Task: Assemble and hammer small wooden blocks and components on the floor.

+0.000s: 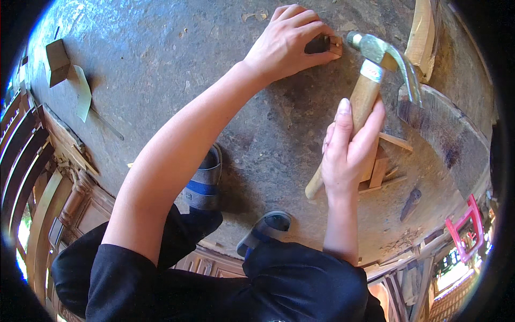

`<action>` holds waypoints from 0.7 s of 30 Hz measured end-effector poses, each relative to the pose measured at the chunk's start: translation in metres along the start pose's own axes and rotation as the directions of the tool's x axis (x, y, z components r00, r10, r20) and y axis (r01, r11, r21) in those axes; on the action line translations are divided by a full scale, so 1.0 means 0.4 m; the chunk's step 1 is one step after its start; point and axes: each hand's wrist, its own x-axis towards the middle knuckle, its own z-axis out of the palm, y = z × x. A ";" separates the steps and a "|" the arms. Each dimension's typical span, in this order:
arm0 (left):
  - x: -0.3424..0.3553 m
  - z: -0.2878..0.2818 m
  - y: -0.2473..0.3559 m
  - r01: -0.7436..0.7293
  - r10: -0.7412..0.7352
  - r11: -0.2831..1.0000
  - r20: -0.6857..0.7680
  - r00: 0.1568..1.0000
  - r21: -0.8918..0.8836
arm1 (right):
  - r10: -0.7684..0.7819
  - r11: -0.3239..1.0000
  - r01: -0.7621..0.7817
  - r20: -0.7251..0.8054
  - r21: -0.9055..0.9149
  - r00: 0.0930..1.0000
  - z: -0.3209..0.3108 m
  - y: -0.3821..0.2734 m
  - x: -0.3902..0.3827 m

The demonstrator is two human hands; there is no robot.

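My right hand (348, 142) is wrapped round the wooden handle of a claw hammer (366, 88). The steel head is up, its round face toward my left hand and its claw curving away to the right. My left hand (298, 40) reaches far forward, thumb and fingers closed on a small reddish-brown wood block (336, 48). A pale spot shows on the block, too small to make out. Something dark fills the gap between thumb and fingers. The hammer's face is just right of the block, apart from it.
Wood offcuts (379, 167) lie on the grey floor (279, 139) by my right hand. A curved board (450, 134) and pale plank (421, 32) are at the right, near a red plastic frame (462, 228). A dark block (57, 63) and curved slats (40, 225) are left.
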 end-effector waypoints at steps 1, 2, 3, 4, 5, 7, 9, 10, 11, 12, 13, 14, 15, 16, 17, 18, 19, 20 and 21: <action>0.001 0.000 0.004 -0.003 0.003 1.000 -0.003 1.000 -0.002 | 0.044 0.999 -0.044 0.028 0.015 0.999 0.000 0.006 -0.001; 0.000 -0.002 0.011 0.013 -0.013 1.000 0.032 0.999 0.005 | 0.041 0.999 -0.042 0.025 0.014 0.999 -0.002 0.009 0.000; 0.001 -0.005 0.015 0.027 -0.028 1.000 0.067 0.997 0.013 | 0.071 0.997 -0.071 0.050 0.006 0.996 -0.003 0.011 0.002; 0.000 -0.008 0.015 0.025 -0.026 1.000 0.067 0.997 0.013 | 0.102 0.995 -0.102 0.077 -0.002 0.992 -0.004 0.014 0.000; 0.000 -0.011 0.013 0.009 -0.012 0.999 0.067 0.998 0.034 | 0.079 0.995 -0.074 0.081 -0.068 0.994 -0.006 0.023 -0.003; 0.011 -0.022 0.022 -0.010 0.007 0.999 0.063 0.998 0.049 | 0.173 0.980 -0.180 0.089 0.080 0.981 -0.011 -0.003 -0.015; 0.048 -0.045 0.051 0.051 -0.051 0.999 0.024 0.998 0.006 | 0.256 0.936 -0.271 0.096 0.225 0.962 -0.019 -0.022 -0.027; 0.047 -0.061 0.049 0.038 -0.038 0.999 0.022 0.999 0.008 | 0.264 0.908 -0.276 0.082 0.315 0.961 -0.016 -0.028 -0.034; 0.046 -0.080 0.043 0.183 -0.170 0.968 0.087 0.982 -0.171 | 0.273 0.872 -0.277 0.069 0.403 0.960 -0.017 -0.031 -0.040; 0.051 -0.089 0.040 0.328 -0.283 0.885 0.178 0.943 -0.330 | 0.267 0.871 -0.267 0.059 0.413 0.962 -0.023 -0.029 -0.048; 0.054 -0.091 0.035 0.670 -0.570 0.519 0.369 0.734 -0.530 | 0.256 0.868 -0.259 0.064 0.423 0.965 -0.022 -0.031 -0.062; 0.078 -0.117 0.031 0.677 -0.536 0.176 0.508 0.675 -0.714 | 0.245 0.865 -0.250 0.070 0.435 0.967 -0.022 -0.035 -0.074; 0.077 -0.105 0.009 0.611 -0.432 -0.019 0.557 0.709 -0.792 | 0.230 0.862 -0.238 0.073 0.447 0.970 -0.037 -0.034 -0.078; 0.082 -0.099 -0.016 0.538 -0.318 -0.221 0.581 0.749 -0.814 | 0.230 0.867 -0.236 0.068 0.438 0.971 -0.049 -0.032 -0.087; 0.103 -0.135 0.001 0.477 -0.150 -0.350 0.551 0.821 -0.806 | 0.250 0.863 -0.254 0.069 0.436 0.966 -0.053 -0.019 -0.100; 0.112 -0.153 0.009 0.496 -0.136 -0.321 0.558 0.819 -0.807 | 0.268 0.859 -0.272 0.070 0.434 0.961 -0.047 -0.012 -0.109; 0.123 -0.152 0.023 0.517 -0.030 -0.370 0.566 0.824 -0.772 | 0.283 0.849 -0.254 0.006 0.463 0.959 -0.044 -0.026 -0.108; 0.143 -0.158 0.059 0.546 0.077 -0.418 0.571 0.817 -0.726 | 0.280 0.846 -0.240 -0.014 0.476 0.960 -0.051 -0.029 -0.113; 0.163 -0.166 0.095 0.612 0.035 -0.398 0.655 0.755 -0.683 | 0.282 0.860 -0.244 -0.018 0.449 0.959 -0.059 -0.031 -0.120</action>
